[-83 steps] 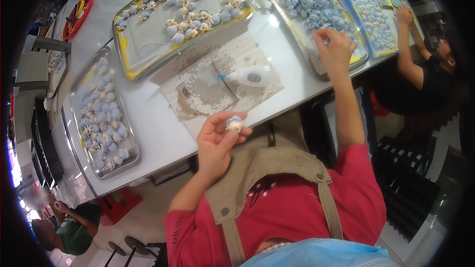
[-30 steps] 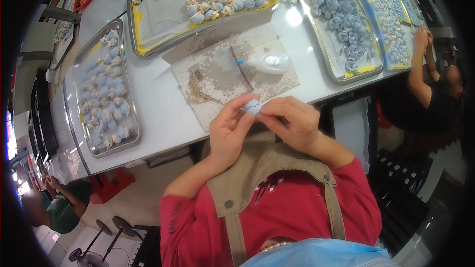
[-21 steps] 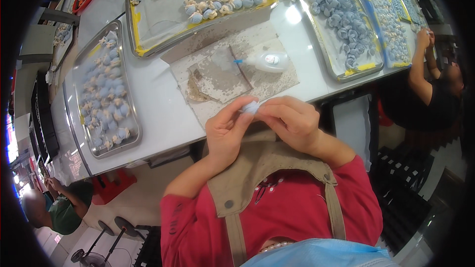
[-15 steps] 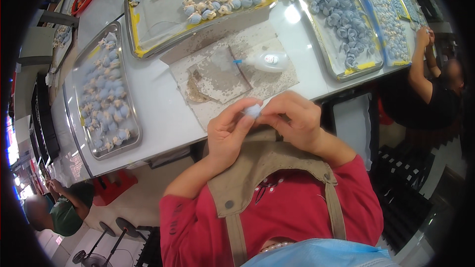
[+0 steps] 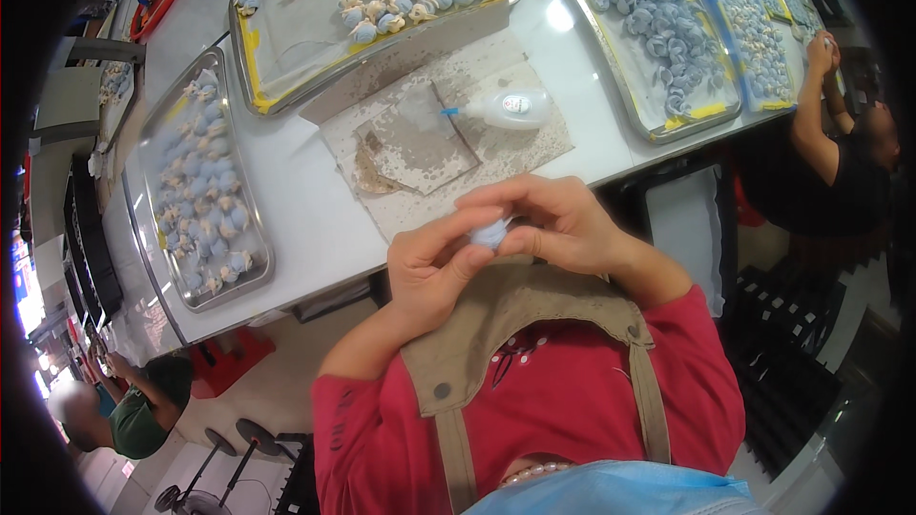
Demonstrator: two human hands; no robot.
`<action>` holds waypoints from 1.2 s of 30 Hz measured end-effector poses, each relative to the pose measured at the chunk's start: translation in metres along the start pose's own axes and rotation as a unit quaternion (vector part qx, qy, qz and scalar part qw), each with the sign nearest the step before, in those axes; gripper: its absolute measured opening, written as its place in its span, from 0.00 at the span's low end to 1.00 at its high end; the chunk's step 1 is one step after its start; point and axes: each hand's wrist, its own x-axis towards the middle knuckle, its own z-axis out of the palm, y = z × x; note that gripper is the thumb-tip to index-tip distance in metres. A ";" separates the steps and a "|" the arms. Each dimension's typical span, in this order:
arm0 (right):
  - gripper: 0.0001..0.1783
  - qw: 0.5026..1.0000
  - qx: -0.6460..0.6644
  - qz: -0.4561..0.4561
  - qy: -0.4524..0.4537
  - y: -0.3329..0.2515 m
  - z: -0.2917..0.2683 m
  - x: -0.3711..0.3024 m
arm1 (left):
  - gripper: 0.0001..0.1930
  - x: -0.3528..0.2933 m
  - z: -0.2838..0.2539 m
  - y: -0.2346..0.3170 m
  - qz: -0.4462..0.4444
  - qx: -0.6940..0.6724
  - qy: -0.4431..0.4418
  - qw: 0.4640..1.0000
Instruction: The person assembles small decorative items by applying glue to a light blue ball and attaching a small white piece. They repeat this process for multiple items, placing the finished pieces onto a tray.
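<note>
Sitting between both hands, a pale-blue piece, partly hidden, seems pinched by the two.

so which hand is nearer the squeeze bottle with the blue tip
Right: the right hand is below the squeeze bottle in the picture; the left hand is farther, below and left.

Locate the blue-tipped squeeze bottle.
Head view, upper middle: the bottle lies on the stained board, beyond the right hand, left of the tray of blue-grey pieces.
</note>
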 end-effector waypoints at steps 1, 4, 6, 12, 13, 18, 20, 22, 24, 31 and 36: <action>0.21 1.000 -0.001 -0.005 0.001 0.000 0.000 0.000 | 0.16 0.000 0.000 0.001 0.002 0.005 -0.001 1.000; 0.21 1.000 0.009 -0.007 0.005 -0.001 0.001 -0.002 | 0.15 0.001 0.001 0.004 0.007 0.026 -0.009 1.000; 0.20 1.000 -0.001 -0.022 0.015 0.000 0.002 -0.002 | 0.15 0.000 0.000 0.002 0.005 0.017 -0.012 1.000; 0.18 0.998 -0.041 -0.042 0.021 0.000 0.001 0.000 | 0.14 0.002 -0.006 -0.008 0.021 -0.026 -0.035 0.999; 0.18 0.998 -0.044 -0.045 0.022 0.000 0.001 0.000 | 0.13 0.003 -0.006 -0.009 0.030 -0.029 -0.038 0.998; 0.20 0.997 -0.048 -0.060 -0.003 0.003 -0.004 0.000 | 0.13 0.005 -0.006 -0.011 0.047 -0.022 -0.044 0.998; 0.20 0.997 -0.046 -0.055 -0.002 0.002 -0.004 0.001 | 0.13 0.006 -0.006 -0.011 0.051 -0.026 -0.045 0.997; 0.20 0.998 -0.054 -0.035 -0.006 -0.003 -0.004 0.001 | 0.13 0.005 -0.004 -0.008 0.057 -0.033 -0.040 0.997; 0.20 0.997 -0.051 -0.057 0.006 0.001 -0.002 0.002 | 0.13 0.005 -0.004 -0.005 0.063 -0.008 -0.044 0.997; 0.22 0.997 0.039 -0.070 0.012 0.011 0.010 0.010 | 0.14 0.002 -0.012 -0.005 0.005 -0.073 -0.010 0.997; 0.16 0.953 -0.212 -0.173 0.133 0.008 -0.004 0.027 | 0.17 0.014 -0.088 0.019 0.186 0.423 0.277 0.843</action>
